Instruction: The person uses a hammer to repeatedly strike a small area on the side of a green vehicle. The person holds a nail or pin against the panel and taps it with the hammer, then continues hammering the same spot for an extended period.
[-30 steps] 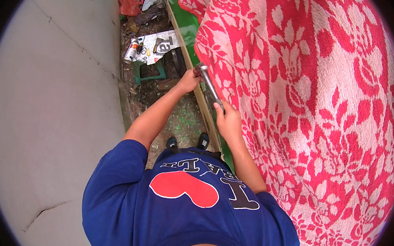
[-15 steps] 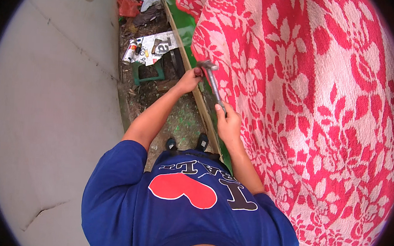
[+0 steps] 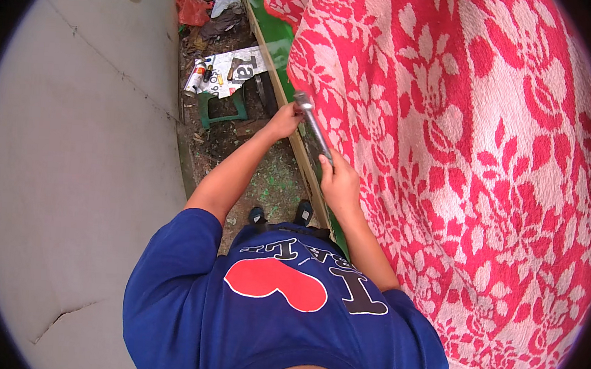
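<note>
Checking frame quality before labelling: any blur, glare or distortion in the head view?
Head view: strong fisheye, black vignette round the rim, the wooden frame edge bowing. Light soft and even, no hard shadows. The grey metal bar shows mild sheen; right hand and left hand look sharp. The red-and-white floral cloth is unclipped.

Metal tool now raised, tilted steeper

A slim grey metal tool, long and straight, lies slanted across the edge of the red-and-white floral cloth, its rounded head up at the far end.
</note>
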`<state>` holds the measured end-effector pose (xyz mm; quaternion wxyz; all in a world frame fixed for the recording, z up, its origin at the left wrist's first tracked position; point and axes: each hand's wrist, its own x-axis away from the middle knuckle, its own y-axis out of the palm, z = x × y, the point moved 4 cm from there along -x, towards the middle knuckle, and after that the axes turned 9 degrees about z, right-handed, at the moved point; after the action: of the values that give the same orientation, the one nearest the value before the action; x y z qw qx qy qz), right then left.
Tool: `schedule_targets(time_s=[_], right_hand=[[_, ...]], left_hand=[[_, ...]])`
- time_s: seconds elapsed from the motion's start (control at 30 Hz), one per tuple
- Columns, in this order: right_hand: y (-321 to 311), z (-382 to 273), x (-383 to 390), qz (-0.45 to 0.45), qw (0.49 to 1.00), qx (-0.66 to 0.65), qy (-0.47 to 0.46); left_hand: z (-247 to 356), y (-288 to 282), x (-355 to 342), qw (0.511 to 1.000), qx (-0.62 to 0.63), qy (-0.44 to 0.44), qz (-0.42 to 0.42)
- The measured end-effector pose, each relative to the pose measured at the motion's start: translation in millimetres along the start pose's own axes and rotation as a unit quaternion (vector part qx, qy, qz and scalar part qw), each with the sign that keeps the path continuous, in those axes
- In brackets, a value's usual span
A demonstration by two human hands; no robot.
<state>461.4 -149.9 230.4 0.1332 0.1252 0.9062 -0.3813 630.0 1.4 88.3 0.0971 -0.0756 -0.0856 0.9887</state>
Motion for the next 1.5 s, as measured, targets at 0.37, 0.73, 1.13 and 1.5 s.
schedule_targets(time_s=[0.37, 0.73, 1.13, 1.5], right_hand=[[-7.8, 4.7, 5.6, 0.056, 0.994, -0.098, -0.004], [9.4, 51.5, 23.7, -0.005, 0.944, -0.251, 0.211], [3.2, 46.4, 21.6, -0.034, 0.940, -0.262, 0.215], [3.0, 47.8, 21.7, -0.049, 0.928, -0.288, 0.232]], left_hand=[[-19.4, -6.7, 1.3, 0.998, 0.060, -0.018, 0.015], [-21.0, -25.0, 10.1, 0.984, 0.173, -0.042, 0.023], [-23.4, -22.7, 18.0, 0.985, 0.168, -0.034, 0.015], [-27.2, -10.2, 11.1, 0.978, 0.197, -0.054, 0.032]])
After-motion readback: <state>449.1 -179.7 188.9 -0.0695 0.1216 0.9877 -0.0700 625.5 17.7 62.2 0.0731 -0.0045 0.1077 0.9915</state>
